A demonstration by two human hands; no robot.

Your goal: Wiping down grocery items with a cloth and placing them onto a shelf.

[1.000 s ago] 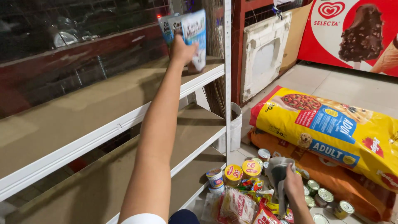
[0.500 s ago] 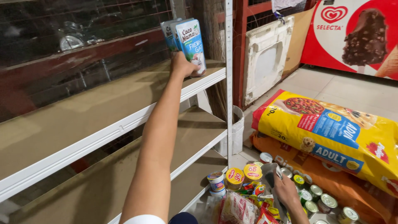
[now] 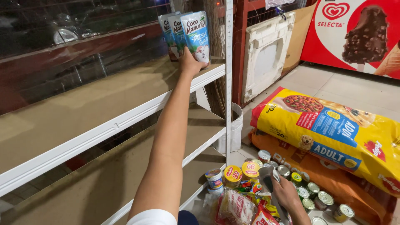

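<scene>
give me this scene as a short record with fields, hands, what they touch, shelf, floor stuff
left hand: raised to the upper shelf, gripping the blue pouches at their lower edge
pouches: three, upright, standing at the right end of the upper shelf
right hand: low by the floor, on a grey pouch among the goods
lower shelf: nothing on the part that shows
floor goods: small cans, yellow-lidded cups, snack packets
big bags: yellow pet food bag lying on an orange bag
behind: white panel leaning on a red frame

White short sleeve, bare forearms
</scene>
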